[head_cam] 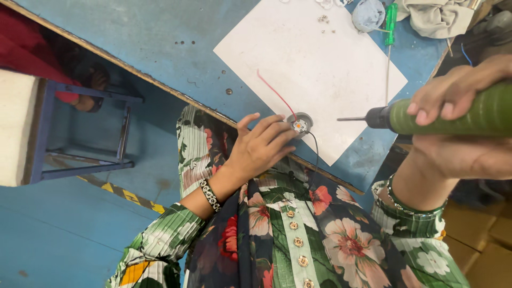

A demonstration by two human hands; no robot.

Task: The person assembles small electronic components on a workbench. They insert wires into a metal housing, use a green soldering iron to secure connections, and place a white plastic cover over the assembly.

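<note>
Left hand [260, 148]: we see its fingers pinching a small round motor [301, 125], with red and black wires, at the near edge of a white sheet [314, 64] on the blue worktop [160, 37]. Right hand [458, 128] grips a green powered screwdriver [448, 116], its bit level and just beside the motor.

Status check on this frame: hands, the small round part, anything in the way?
Left hand pins small round part on white sheet. Right hand grips green power screwdriver, bit level, short of part. Gap between them open.
</note>
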